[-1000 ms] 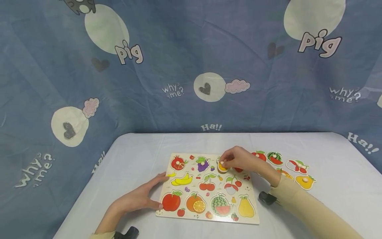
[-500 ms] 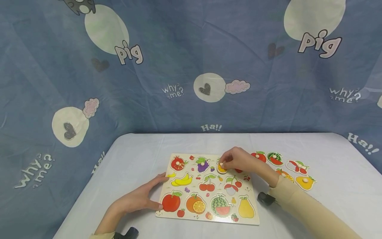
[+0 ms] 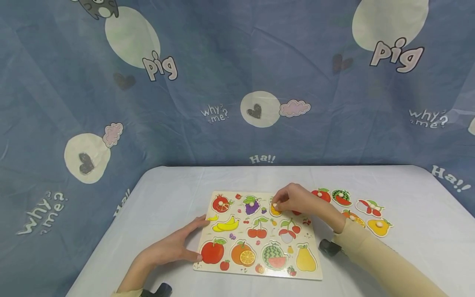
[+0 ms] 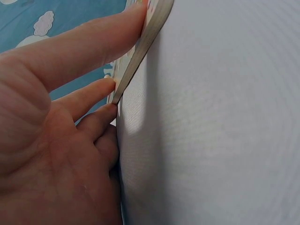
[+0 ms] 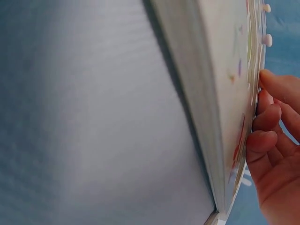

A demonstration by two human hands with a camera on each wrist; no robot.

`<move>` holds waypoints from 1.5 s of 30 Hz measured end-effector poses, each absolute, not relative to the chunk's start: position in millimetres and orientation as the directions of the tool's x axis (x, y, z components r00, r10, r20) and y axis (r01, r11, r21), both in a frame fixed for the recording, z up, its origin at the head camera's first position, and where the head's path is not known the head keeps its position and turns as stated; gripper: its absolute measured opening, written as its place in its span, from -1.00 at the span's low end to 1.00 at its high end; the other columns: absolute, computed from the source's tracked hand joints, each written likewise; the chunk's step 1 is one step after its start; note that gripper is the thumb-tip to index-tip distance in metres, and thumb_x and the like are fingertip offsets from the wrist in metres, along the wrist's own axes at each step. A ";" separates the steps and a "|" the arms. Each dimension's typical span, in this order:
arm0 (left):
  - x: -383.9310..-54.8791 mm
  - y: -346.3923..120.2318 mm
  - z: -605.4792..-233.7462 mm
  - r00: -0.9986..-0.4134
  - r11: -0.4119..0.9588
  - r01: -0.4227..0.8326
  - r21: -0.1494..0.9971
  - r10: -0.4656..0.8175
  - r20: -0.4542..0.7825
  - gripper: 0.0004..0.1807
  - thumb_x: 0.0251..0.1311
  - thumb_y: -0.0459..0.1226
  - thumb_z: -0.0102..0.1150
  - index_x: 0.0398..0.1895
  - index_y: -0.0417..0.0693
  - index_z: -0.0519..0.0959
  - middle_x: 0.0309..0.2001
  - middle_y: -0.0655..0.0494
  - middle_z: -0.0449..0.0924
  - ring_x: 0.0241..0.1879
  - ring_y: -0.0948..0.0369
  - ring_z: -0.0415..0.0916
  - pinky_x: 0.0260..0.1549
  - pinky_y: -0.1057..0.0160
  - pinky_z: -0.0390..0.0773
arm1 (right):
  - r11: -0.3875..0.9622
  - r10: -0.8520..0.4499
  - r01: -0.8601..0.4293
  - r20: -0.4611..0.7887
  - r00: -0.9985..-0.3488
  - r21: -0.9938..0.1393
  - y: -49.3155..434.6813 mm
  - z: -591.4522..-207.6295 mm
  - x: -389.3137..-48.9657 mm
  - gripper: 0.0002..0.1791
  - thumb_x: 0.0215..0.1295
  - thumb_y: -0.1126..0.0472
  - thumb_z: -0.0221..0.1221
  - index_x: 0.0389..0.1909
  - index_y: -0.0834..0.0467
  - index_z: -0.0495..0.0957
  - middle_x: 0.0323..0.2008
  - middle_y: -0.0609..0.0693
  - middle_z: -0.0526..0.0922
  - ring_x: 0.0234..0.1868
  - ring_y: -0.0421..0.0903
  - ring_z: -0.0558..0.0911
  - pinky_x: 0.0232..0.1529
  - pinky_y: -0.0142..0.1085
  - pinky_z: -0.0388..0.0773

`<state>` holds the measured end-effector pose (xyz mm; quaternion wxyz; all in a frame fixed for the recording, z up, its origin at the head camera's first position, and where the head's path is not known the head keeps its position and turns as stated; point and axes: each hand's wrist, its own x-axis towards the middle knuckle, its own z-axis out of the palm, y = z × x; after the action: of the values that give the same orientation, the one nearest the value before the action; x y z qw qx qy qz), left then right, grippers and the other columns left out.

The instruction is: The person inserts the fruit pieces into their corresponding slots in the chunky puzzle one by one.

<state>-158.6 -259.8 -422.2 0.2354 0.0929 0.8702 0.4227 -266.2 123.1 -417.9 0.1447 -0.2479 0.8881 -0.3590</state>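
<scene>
A wooden fruit puzzle board (image 3: 256, 247) lies on the white table. At its upper right, my right hand (image 3: 297, 198) pinches the small white knob of a yellow-orange fruit puzzle piece (image 3: 275, 212). The piece sits in its recess, partly covered by the fingers. In the right wrist view, the fingertips (image 5: 263, 77) are right at the board's face, and the pinched knob is hidden. My left hand (image 3: 168, 247) touches the board's left edge with thumb and fingers spread and fairly straight. The left wrist view shows the thumb (image 4: 108, 37) against the board's edge (image 4: 145, 47).
Right of the board lie several loose knobbed pieces: an apple (image 3: 322, 195), a watermelon (image 3: 341, 198), a red-and-white fruit (image 3: 371, 208), an orange (image 3: 352, 217) and a pear (image 3: 379, 227). Pomegranate (image 3: 221, 203) and grape (image 3: 252, 205) pieces sit in the board. A patterned blue cloth hangs behind.
The yellow-orange piece has gone from raised with its thick edge showing to lying lower in its recess. My right hand has shifted down slightly; the left hand keeps its place.
</scene>
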 end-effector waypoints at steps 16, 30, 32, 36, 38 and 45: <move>-160.0 -258.5 -422.6 -0.871 0.625 -0.043 0.779 0.359 -0.336 0.01 -0.17 -0.23 0.55 0.45 0.19 0.27 0.54 -0.02 -0.03 0.48 -0.13 -0.12 0.29 -0.41 -0.11 | 0.639 -0.531 -0.340 -0.077 -0.844 -0.690 122.8 -416.3 -264.9 -0.94 0.19 0.23 0.37 -0.34 0.00 0.74 -0.48 -0.17 0.62 -0.36 -0.12 0.50 -0.37 -0.27 0.48; -158.7 -259.2 -424.0 -0.869 0.622 -0.029 0.782 0.372 -0.327 0.00 -0.16 -0.21 0.54 0.46 0.17 0.26 0.54 -0.03 -0.04 0.48 -0.14 -0.13 0.29 -0.41 -0.11 | 0.595 -0.571 -0.372 -0.049 -0.820 -0.713 131.8 -413.3 -258.2 -0.81 0.20 0.27 0.35 -0.15 0.11 0.69 -0.39 -0.16 0.63 -0.33 -0.15 0.55 -0.27 -0.27 0.53; -158.3 -259.1 -423.8 -0.869 0.618 -0.025 0.786 0.376 -0.323 0.00 -0.15 -0.22 0.54 0.46 0.16 0.26 0.54 -0.03 -0.04 0.48 -0.15 -0.14 0.29 -0.41 -0.12 | 0.597 -0.565 -0.375 -0.040 -0.824 -0.709 134.5 -412.6 -257.3 -0.79 0.20 0.27 0.35 -0.13 0.11 0.69 -0.38 -0.16 0.63 -0.33 -0.14 0.54 -0.28 -0.27 0.53; -158.6 -258.8 -423.7 -0.870 0.622 -0.022 0.782 0.373 -0.322 0.00 -0.16 -0.22 0.54 0.46 0.15 0.26 0.54 -0.04 -0.03 0.48 -0.15 -0.13 0.29 -0.41 -0.11 | 0.604 -0.551 -0.384 -0.019 -0.834 -0.699 140.9 -409.4 -254.9 -0.77 0.22 0.26 0.34 -0.09 0.11 0.69 -0.35 -0.16 0.63 -0.34 -0.12 0.52 -0.34 -0.27 0.54; -158.9 -258.5 -423.7 -0.871 0.630 -0.026 0.776 0.367 -0.326 0.01 -0.16 -0.21 0.55 0.45 0.16 0.27 0.54 -0.04 -0.03 0.48 -0.14 -0.12 0.29 -0.41 -0.10 | 0.611 -0.535 -0.371 -0.019 -0.845 -0.699 143.9 -406.3 -253.0 -0.76 0.23 0.27 0.32 -0.07 0.09 0.68 -0.34 -0.15 0.62 -0.34 -0.11 0.52 -0.38 -0.27 0.55; -159.4 -259.2 -424.7 -0.874 0.641 -0.048 0.766 0.344 -0.343 0.02 -0.19 -0.22 0.56 0.45 0.18 0.28 0.54 -0.03 -0.01 0.47 -0.13 -0.10 0.28 -0.41 -0.08 | 0.612 -0.514 -0.361 -0.007 -0.858 -0.704 154.3 -396.7 -247.9 -0.77 0.25 0.29 0.29 -0.07 0.08 0.67 -0.28 -0.09 0.64 -0.29 -0.08 0.54 -0.35 -0.22 0.55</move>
<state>-159.4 -259.2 -424.7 0.2360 0.0844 0.8744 0.4154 -247.9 154.3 -396.7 0.1047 -0.2452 0.8916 -0.3659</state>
